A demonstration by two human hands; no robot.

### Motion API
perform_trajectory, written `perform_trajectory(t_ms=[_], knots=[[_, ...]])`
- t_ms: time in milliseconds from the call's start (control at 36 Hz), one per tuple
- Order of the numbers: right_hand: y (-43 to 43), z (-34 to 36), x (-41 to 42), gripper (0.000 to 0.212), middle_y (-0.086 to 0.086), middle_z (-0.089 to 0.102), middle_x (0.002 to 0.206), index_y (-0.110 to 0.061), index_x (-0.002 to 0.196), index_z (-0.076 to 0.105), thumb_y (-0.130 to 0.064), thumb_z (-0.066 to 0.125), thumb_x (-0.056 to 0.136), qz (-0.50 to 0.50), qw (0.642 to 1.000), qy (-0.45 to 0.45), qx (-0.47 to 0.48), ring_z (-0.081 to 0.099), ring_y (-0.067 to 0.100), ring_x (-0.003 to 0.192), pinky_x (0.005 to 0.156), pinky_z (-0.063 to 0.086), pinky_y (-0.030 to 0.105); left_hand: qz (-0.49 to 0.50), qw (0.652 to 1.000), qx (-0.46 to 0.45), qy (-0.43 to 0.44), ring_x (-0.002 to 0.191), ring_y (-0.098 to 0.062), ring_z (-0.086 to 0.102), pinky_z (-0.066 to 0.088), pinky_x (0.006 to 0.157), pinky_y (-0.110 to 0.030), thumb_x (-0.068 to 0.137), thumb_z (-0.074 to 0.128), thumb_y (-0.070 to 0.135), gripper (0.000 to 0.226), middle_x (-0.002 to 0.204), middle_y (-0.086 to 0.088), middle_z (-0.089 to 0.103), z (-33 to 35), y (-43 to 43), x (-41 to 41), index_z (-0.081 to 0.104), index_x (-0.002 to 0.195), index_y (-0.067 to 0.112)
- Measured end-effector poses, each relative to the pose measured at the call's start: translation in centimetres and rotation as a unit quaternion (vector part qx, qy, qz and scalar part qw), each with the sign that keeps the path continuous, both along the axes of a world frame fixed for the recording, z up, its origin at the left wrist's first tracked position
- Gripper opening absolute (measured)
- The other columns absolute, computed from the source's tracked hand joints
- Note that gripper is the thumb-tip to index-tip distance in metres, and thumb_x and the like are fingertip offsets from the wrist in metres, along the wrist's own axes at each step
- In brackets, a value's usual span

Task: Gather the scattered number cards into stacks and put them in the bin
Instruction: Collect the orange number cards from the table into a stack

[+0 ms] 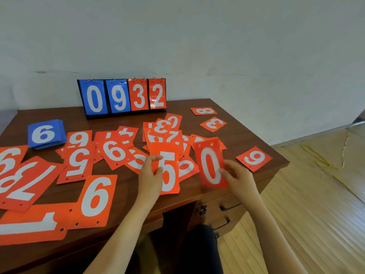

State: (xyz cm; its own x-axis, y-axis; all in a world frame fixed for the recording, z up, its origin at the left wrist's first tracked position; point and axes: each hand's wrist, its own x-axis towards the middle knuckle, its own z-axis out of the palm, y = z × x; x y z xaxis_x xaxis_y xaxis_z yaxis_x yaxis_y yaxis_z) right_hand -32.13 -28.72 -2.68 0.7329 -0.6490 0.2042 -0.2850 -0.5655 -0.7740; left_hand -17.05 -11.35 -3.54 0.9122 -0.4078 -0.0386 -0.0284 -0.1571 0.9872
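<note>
Pale plaster wall [197, 36] backs a brown wooden table [233, 139] strewn with cards. The left hand [150, 175] has its fingers [158, 171] curled round the left edge of a red-orange laminated card printed with a white 5 [168, 175]; whether more cards sit under it I cannot tell. The right hand [240, 176] pinches a red-orange card printed with a white 0 [210, 165] at its lower right edge, just right of the 5 and apart from it. Both cards are held clear of the table, numerals upright to the person, long axes running away toward the wall. The 0 leans slightly left at its top, where its punched holes sit, and is blurred.

Just beyond the fingers lies an overlapping heap of red-orange number cards [166, 131]. Well beyond that stands a black flip scoreboard [122, 97] showing blue 0 9 and red 3 2. Far left of the left fingers sits a squared stack of blue cards topped by a 6 [46, 134]. No bin is in view.

As I judge it, the glossy cards are gripped only at their edges, so sliding the 0 onto the 5 could let one slip or land skewed. A lone red-orange 9 card [254, 158], right of the right fingers, lies near the table's corner; a careless sweep could knock it to the floor.
</note>
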Motion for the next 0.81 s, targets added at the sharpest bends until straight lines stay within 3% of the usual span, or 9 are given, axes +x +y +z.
perform_trajectory(t_ms=[83,139,222,361,528,611,667,722,806], knots=[[1.7,0.9,1.2,0.017,-0.015,0.069,0.099,-0.033,0.105,0.062,-0.023,0.061,0.091,0.04,0.983,-0.075,0.16,0.068,0.006,0.092,0.076,0.057,0.024,-0.014,1.0,-0.014,0.005,0.122,-0.018,0.047,0.05,0.095,-0.038,0.095,0.051,0.011,0.025,0.133,0.002,0.046,-0.1,-0.5,-0.4,0.048,0.111,0.031],[2.7,0.4,2.1,0.02,-0.008,0.069,0.103,-0.032,0.107,0.061,-0.023,0.063,0.089,0.061,0.979,-0.058,0.188,0.069,0.01,0.092,0.076,0.059,0.031,-0.026,0.999,-0.042,0.024,0.109,-0.009,0.052,0.053,0.084,-0.027,0.096,0.05,0.017,0.019,0.125,0.008,0.05,-0.1,-1.0,-0.9,0.051,0.109,0.03],[3.9,-0.7,3.3,0.029,-0.007,0.065,0.1,-0.028,0.114,0.055,-0.026,0.066,0.087,0.018,0.984,-0.031,0.172,0.068,0.009,0.089,0.071,0.06,0.026,-0.036,0.992,-0.099,0.075,0.091,-0.005,0.059,0.053,0.065,-0.018,0.095,0.052,0.027,0.012,0.107,0.017,0.056,0.1,-1.7,-1.7,0.053,0.105,0.033],[3.8,-1.4,3.6,0.03,-0.01,0.063,0.084,-0.027,0.11,0.054,-0.027,0.069,0.085,-0.035,0.99,-0.026,0.131,0.065,0.008,0.076,0.059,0.053,0.013,-0.06,0.996,-0.058,0.039,0.108,-0.013,0.052,0.053,0.09,-0.034,0.088,0.063,0.018,0.027,0.118,0.013,0.049,-0.4,-2.6,-2.1,0.049,0.101,0.037],[2.3,-1.7,3.3,0.03,-0.014,0.063,0.092,-0.027,0.112,0.054,-0.032,0.067,0.085,-0.021,0.996,0.006,0.091,0.064,0.004,0.08,0.059,0.051,0.011,-0.088,0.995,-0.036,0.022,0.112,-0.011,0.045,0.045,0.088,-0.027,0.093,0.054,0.013,0.026,0.124,0.009,0.046,-0.7,-4.2,-2.6,0.047,0.104,0.036],[-0.5,-1.7,3.3,0.039,-0.007,0.06,0.118,-0.021,0.124,0.053,-0.036,0.061,0.089,-0.088,0.996,0.0,-0.024,0.059,0.008,0.104,0.083,0.054,0.022,-0.094,0.995,-0.037,0.025,0.114,-0.013,0.047,0.047,0.083,-0.023,0.095,0.051,0.015,0.024,0.124,0.009,0.046,-0.7,-4.7,-2.7,0.047,0.099,0.039],[-3.4,-1.5,3.0,0.048,-0.002,0.047,0.138,-0.021,0.136,0.044,-0.038,0.056,0.092,-0.158,0.983,0.022,-0.093,0.046,0.016,0.127,0.102,0.044,0.034,-0.091,0.995,-0.038,0.022,0.114,-0.012,0.046,0.046,0.082,-0.022,0.096,0.05,0.015,0.024,0.123,0.01,0.046,-0.6,-4.9,-2.7,0.047,0.098,0.039],[-6.5,-1.4,2.4,0.055,0.002,0.031,0.151,-0.02,0.144,0.033,-0.039,0.05,0.095,-0.196,0.967,0.093,-0.134,0.025,0.022,0.141,0.112,0.028,0.041,-0.088,0.995,-0.035,0.015,0.115,-0.011,0.044,0.045,0.086,-0.025,0.096,0.049,0.014,0.025,0.121,0.011,0.045,-0.6,-5.1,-2.7,0.048,0.097,0.039],[-10.2,-2.9,1.1,0.06,0.004,0.011,0.159,-0.022,0.15,0.019,-0.047,0.036,0.098,-0.168,0.94,0.262,-0.138,0.001,0.024,0.147,0.118,0.01,0.047,-0.093,0.995,-0.032,0.008,0.118,-0.013,0.045,0.046,0.091,-0.028,0.096,0.05,0.014,0.025,0.121,0.012,0.046,-0.8,-5.3,-2.7,0.05,0.098,0.038]])
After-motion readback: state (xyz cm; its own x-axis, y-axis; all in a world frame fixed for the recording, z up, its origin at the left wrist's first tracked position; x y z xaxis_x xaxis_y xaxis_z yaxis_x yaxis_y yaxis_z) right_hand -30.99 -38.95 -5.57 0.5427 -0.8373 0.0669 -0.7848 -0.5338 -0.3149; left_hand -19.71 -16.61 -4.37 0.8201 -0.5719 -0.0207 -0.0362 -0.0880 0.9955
